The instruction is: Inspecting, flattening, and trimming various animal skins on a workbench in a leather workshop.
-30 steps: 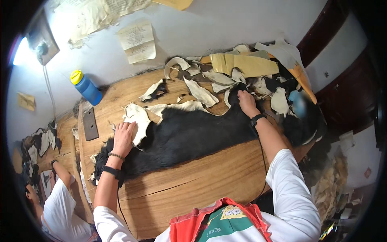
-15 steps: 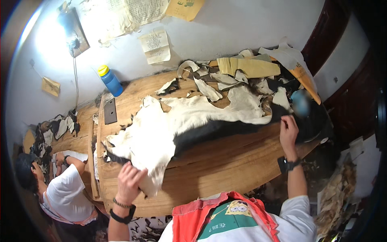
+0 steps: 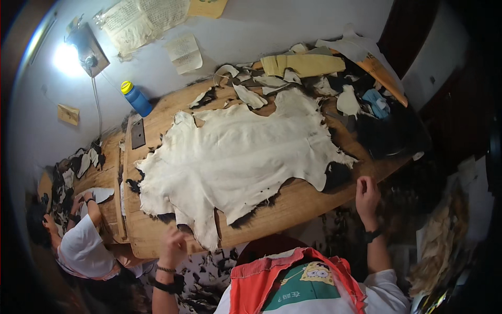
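A pale animal hide [image 3: 246, 152] lies spread out on the wooden table [image 3: 293, 206], its whitish skin side up. Black fur shows along its edges, and its lower right flap is dark. My left hand [image 3: 173, 245], smeared by motion, hovers at the table's front edge beside the hide's front left flap; its fingers are too blurred to read. Over the front right edge of the table, my right hand [image 3: 367, 199] is held up with curled fingers, apart from the hide, and nothing shows in it.
Hide scraps [image 3: 250, 97] and a yellow folded sheet [image 3: 303, 65] lie along the wall. A blue bottle [image 3: 137, 99] stands behind a dark flat plate [image 3: 138, 134]. Black fur [image 3: 389, 133] and a light blue cloth [image 3: 376, 103] lie at right. A co-worker [image 3: 86, 243] sits at left.
The hide, earlier partly folded with black fur showing along its front, now lies opened out flat. Both hands have drawn nearer to me, the right one away from the hide's end.
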`<state>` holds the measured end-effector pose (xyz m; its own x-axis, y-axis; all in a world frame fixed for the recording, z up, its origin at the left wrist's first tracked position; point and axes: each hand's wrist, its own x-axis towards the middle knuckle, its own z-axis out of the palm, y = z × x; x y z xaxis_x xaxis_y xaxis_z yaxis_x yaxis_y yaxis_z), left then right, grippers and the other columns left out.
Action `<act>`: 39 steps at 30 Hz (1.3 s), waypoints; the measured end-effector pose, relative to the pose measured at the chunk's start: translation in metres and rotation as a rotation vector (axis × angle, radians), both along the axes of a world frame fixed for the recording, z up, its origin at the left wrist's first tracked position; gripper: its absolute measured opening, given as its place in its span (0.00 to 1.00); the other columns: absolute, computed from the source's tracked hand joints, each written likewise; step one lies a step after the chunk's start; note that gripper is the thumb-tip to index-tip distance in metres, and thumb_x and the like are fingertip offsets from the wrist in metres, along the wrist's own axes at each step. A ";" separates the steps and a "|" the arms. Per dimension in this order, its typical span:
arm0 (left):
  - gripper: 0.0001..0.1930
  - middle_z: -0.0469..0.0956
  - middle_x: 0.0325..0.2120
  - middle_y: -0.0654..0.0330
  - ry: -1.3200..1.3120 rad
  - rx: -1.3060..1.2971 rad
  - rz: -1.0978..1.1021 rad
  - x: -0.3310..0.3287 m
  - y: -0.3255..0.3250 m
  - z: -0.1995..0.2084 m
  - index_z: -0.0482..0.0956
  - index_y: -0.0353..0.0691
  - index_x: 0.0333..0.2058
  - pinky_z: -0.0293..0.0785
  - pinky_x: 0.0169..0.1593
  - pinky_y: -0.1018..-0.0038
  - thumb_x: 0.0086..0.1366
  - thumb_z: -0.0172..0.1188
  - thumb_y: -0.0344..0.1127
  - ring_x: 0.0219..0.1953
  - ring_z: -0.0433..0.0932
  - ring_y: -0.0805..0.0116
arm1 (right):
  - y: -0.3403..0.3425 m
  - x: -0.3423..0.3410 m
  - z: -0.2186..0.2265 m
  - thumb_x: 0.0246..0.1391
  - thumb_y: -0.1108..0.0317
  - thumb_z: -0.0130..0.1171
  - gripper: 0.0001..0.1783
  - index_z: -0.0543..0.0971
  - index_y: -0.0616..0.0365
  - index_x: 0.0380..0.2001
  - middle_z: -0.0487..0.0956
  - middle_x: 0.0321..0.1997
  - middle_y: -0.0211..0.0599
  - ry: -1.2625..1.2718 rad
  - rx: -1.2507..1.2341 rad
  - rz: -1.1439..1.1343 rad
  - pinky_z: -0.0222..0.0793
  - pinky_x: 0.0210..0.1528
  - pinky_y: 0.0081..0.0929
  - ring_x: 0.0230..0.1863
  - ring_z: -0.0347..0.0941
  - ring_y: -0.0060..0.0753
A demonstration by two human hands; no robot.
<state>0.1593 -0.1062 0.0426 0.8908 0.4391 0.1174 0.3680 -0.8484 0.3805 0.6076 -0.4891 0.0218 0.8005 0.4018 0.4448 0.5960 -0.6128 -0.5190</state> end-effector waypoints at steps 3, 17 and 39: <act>0.18 0.71 0.49 0.46 -0.108 0.107 0.178 0.044 0.030 0.006 0.75 0.37 0.48 0.69 0.54 0.57 0.57 0.57 0.26 0.52 0.69 0.45 | 0.031 0.008 0.017 0.57 0.67 0.59 0.14 0.75 0.56 0.47 0.76 0.47 0.43 0.012 -0.109 0.155 0.71 0.44 0.39 0.45 0.74 0.50; 0.42 0.39 0.72 0.45 0.465 0.049 0.404 0.039 0.089 -0.050 0.44 0.34 0.70 0.45 0.69 0.42 0.68 0.50 0.53 0.73 0.38 0.43 | 0.045 0.010 -0.009 0.49 0.75 0.50 0.24 0.73 0.58 0.53 0.74 0.42 0.44 -0.017 -0.727 0.401 0.65 0.47 0.50 0.40 0.75 0.52; 0.36 0.42 0.71 0.43 0.327 -0.040 0.475 0.034 0.074 -0.050 0.47 0.35 0.69 0.41 0.70 0.47 0.70 0.49 0.46 0.73 0.40 0.44 | 0.154 0.216 -0.046 0.58 0.74 0.44 0.18 0.70 0.66 0.51 0.71 0.52 0.54 0.027 -0.730 0.223 0.71 0.48 0.48 0.51 0.72 0.57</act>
